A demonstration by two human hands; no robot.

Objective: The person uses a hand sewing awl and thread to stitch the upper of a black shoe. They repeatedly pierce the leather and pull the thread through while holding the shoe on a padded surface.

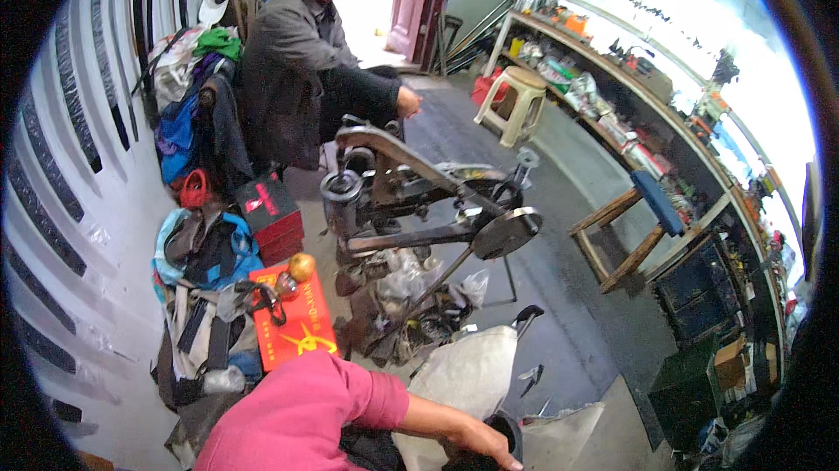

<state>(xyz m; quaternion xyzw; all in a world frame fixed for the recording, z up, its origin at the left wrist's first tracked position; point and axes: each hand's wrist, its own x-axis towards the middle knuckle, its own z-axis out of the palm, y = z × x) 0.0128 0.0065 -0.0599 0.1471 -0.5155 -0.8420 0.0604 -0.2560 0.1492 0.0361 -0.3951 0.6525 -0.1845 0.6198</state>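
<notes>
My left arm, in a pink sleeve, reaches in from the lower edge and bends to the right. At the bottom, my left hand (486, 443) is closed at a dark, rounded thing (505, 425), with the thumb laid along it. Most of the fingers and the lower part of that thing are cut off or hidden. A pale cloth (463, 370) is spread just beyond the forearm. My right hand is out of the picture. Farther ahead stands an old metal hand-cranked sewing machine (415, 159) with a round wheel (507, 233), untouched by my hand.
A person (293, 69) in a grey jacket sits beyond the machine. Left lie an orange-red box (293, 318), a dark red box (271, 222) and piled bags. Right are a wooden stool (625, 231), a plastic stool (517, 104) and a cluttered workbench (603, 65). Scraps (411, 283) lie under the machine.
</notes>
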